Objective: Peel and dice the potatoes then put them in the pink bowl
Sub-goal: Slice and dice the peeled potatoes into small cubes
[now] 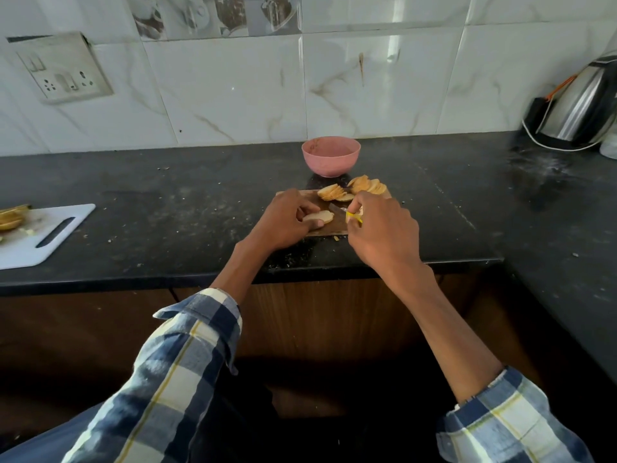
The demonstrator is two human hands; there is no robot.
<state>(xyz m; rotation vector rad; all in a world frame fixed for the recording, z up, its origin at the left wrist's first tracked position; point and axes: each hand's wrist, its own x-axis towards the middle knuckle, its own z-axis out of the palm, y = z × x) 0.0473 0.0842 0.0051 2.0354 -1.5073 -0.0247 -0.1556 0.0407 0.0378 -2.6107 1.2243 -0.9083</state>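
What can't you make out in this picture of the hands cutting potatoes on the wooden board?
All in the head view:
- Knife with yellow handle: mostly hidden by the right hand.
- Pale potatoes piece: partly covered by the left hand.
- Pink bowl: its inside bottom is hidden by the near wall.
- Steel kettle: cut off by the right edge.

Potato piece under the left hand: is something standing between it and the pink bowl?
Yes. Fanned potato slices lie on the wooden board between the potato piece and the pink bowl.
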